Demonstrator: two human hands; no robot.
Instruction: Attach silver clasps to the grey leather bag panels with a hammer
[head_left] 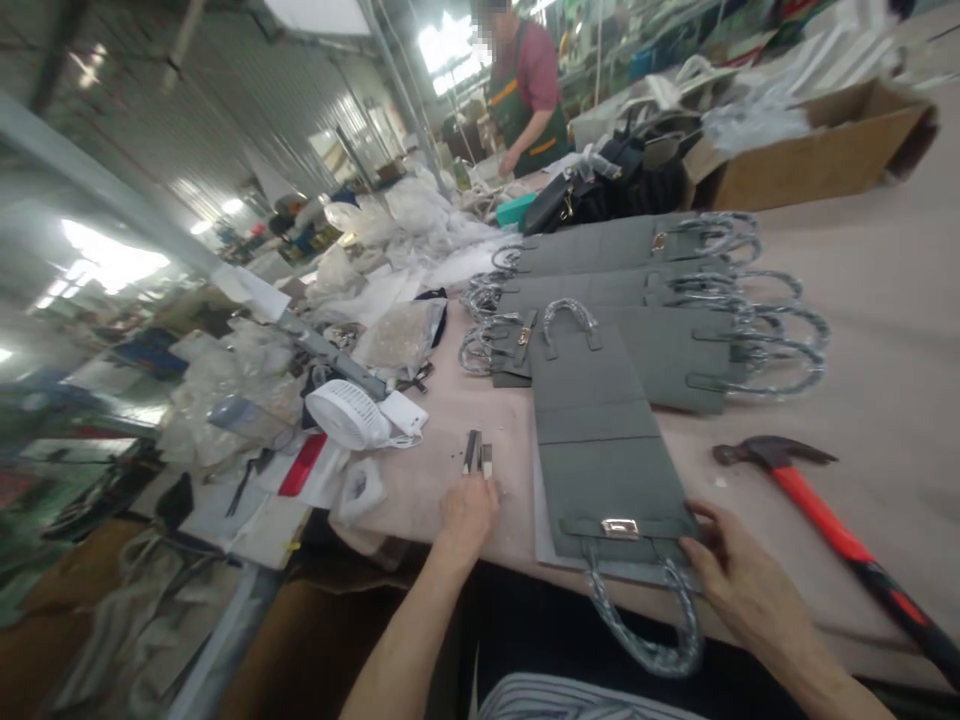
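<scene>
The table [847, 270] spreads out beyond both hands. Ahead of the right hand lies a row of grey bags [679, 345] with wrapped handles. Nearer, between the hands, one grey bag [600, 430] lies flat, its lower handle hanging over the edge. A hammer [817, 500] rests to the right hand's right; a white fan [346, 413] sits beyond the left hand, leftward. The right hand [739, 570], half curled, touches that bag's edge; I cannot tell whether it grips. The left hand [469, 515] is closed around a small metal tool [472, 455]. A shiny clasp [620, 528] sits left of the right hand.
</scene>
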